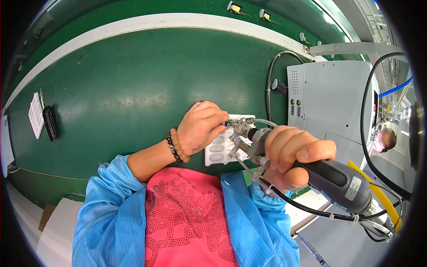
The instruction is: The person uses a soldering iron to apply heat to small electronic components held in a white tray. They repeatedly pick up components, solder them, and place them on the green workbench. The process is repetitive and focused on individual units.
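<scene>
My right hand (296, 153) is wrapped round the dark grey body of a powered screwdriver (336, 180). Its metal nozzle head (242, 133) points left, toward the fingertips of my left hand (204, 124). That hand is closed, thumb and fingers pinched together at a small part by the nozzle; the fingers and the tool hide most of it. Beneath the nozzle lies a white moulded tray (216, 153) with rounded recesses, partly covered by my hands and the tool. A beaded bracelet (177, 147) sits on my left wrist.
A green work surface (133, 75) stretches around my hands. On the right stands a grey metal machine (331, 102) with a black cable (269, 84) beside it. A black case-like object (50, 123) and a white tray (36, 115) lie far left. A hose (307, 214) trails from the screwdriver.
</scene>
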A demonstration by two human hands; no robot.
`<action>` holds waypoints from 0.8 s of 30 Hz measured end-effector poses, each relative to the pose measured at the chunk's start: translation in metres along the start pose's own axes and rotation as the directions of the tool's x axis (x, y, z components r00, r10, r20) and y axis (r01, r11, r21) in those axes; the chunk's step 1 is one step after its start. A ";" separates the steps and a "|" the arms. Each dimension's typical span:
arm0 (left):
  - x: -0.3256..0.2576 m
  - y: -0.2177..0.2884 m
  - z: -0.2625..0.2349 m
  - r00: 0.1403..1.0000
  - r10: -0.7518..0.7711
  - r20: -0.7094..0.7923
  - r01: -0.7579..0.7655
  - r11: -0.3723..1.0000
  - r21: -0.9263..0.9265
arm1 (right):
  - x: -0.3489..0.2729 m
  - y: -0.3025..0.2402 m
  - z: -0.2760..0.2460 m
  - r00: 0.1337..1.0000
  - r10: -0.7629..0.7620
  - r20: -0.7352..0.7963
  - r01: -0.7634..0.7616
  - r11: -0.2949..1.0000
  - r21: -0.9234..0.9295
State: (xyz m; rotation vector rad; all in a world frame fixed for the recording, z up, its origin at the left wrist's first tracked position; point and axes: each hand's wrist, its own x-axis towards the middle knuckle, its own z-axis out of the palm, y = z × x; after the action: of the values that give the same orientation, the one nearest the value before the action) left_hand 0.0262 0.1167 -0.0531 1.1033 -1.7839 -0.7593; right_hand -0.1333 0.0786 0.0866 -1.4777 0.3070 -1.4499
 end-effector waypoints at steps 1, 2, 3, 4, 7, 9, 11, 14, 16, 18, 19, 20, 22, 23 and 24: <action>0.000 0.000 0.000 1.000 0.002 0.002 -0.002 1.000 -0.001 | 0.001 0.000 0.001 1.000 0.010 0.002 -0.010 1.000 -0.003; 0.000 0.001 0.000 1.000 0.000 0.004 0.000 1.000 0.000 | 0.002 0.000 0.002 1.000 0.023 0.006 -0.023 1.000 -0.004; 0.000 0.000 0.000 1.000 -0.002 0.006 0.002 1.000 0.001 | 0.002 0.001 0.003 0.999 0.036 0.011 -0.036 0.999 -0.004; 0.000 0.000 0.000 1.000 -0.003 0.008 0.003 1.000 0.001 | 0.000 0.001 0.004 0.999 0.042 -0.006 -0.042 0.999 -0.005; 0.000 0.001 -0.001 1.000 -0.010 0.004 0.010 1.000 0.008 | -0.001 0.001 0.009 0.996 0.060 -0.059 -0.060 0.998 0.001; 0.000 0.002 -0.002 1.000 -0.015 0.017 0.015 1.000 0.019 | -0.003 -0.002 0.012 0.990 0.083 -0.116 -0.082 0.997 0.015; 0.000 0.003 -0.002 1.000 -0.014 0.020 0.013 1.000 0.021 | -0.002 -0.006 0.002 0.999 0.040 -0.026 -0.040 0.999 0.007; 0.002 0.002 0.002 1.000 0.016 0.012 -0.016 1.000 0.001 | -0.003 -0.028 -0.003 0.991 -0.129 -0.015 0.129 0.992 -0.001; 0.002 0.001 0.000 1.000 0.028 -0.008 -0.028 1.000 -0.003 | 0.001 -0.054 -0.006 0.976 -0.218 -0.015 0.218 0.976 -0.007; 0.003 0.012 -0.006 0.999 0.007 -0.050 -0.004 0.999 0.049 | -0.002 -0.077 -0.008 0.971 -0.237 -0.024 0.235 0.970 -0.069; 0.006 0.018 -0.011 0.997 -0.003 -0.074 0.008 0.997 0.072 | -0.004 -0.087 -0.010 0.974 -0.224 -0.010 0.222 0.969 -0.106; 0.007 0.023 -0.019 0.998 -0.014 -0.069 0.017 0.999 0.047 | -0.008 -0.092 -0.012 0.972 -0.233 -0.012 0.230 0.965 -0.124; 0.007 0.030 -0.035 0.995 -0.094 0.038 0.096 0.994 -0.050 | -0.016 -0.097 -0.016 0.975 -0.223 -0.014 0.219 0.966 -0.135; 0.011 0.033 -0.045 0.988 -0.120 0.098 0.129 0.987 -0.091 | -0.020 -0.098 -0.018 0.973 -0.228 -0.017 0.224 0.964 -0.144; 0.017 0.034 -0.056 0.986 -0.126 0.108 0.135 0.988 -0.079 | -0.023 -0.097 -0.019 0.967 -0.251 -0.035 0.245 0.961 -0.132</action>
State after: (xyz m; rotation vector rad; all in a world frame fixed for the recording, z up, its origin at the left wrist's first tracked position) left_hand 0.0609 0.1133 0.0054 1.1500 -1.7590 -0.9782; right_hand -0.1984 0.1319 0.1427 -1.6277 0.2555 -1.6968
